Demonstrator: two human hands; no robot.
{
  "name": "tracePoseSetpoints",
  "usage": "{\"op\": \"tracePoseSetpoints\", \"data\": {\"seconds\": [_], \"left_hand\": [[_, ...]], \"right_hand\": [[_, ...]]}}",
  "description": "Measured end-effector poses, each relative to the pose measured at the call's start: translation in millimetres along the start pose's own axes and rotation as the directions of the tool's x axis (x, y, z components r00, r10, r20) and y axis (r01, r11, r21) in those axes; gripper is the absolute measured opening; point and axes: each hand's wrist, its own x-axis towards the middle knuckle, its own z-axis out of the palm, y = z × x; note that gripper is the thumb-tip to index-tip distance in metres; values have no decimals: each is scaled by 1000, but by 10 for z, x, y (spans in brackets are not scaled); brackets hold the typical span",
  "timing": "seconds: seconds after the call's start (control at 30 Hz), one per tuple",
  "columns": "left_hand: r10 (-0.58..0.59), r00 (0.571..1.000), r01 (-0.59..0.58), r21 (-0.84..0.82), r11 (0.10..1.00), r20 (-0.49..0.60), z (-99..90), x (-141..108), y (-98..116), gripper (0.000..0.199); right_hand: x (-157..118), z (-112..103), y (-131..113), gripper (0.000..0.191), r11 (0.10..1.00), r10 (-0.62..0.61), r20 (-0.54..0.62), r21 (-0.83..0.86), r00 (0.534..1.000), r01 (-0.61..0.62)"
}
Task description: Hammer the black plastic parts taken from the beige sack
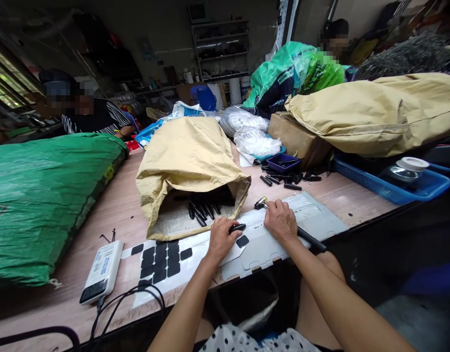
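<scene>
We've got a black piece pinched in our left hand, low over the sheet, and our right hand wrapped round a hammer. Looks like we're mid-batch: plenty of pieces in the bag at 11 o'clock, more loose ones near the purple tray at 1 o'clock. Can't tell which pile's done, so what's left is anyone's guess.

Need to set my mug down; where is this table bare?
The table is bare between the green sack and the open tan sack, beyond the power bank. A smaller patch lies between the pale board and the blue tray. Crowded: around the purple basket and by both hands.
</scene>
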Motion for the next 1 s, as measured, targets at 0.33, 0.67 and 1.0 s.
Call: {"op": "tracePoseSetpoints", "data": {"seconds": [0.33,0.67,1.0], "left_hand": [[-15,995,9,-66,998,-94,67,-50,-45,14],[-116,993,112,-118,987,-26,56,-6,-39,18],[-120,991,112,-132,985,-52,87,-8,-54,20]], "right_hand": [[19,-4,79,26,997,-3,15,82,1000,1],[-501,-207,-123,32,759,-118,-68,637,991,134],[-632,-302,-472,35,801,-201,-68,562,977,204]]}}
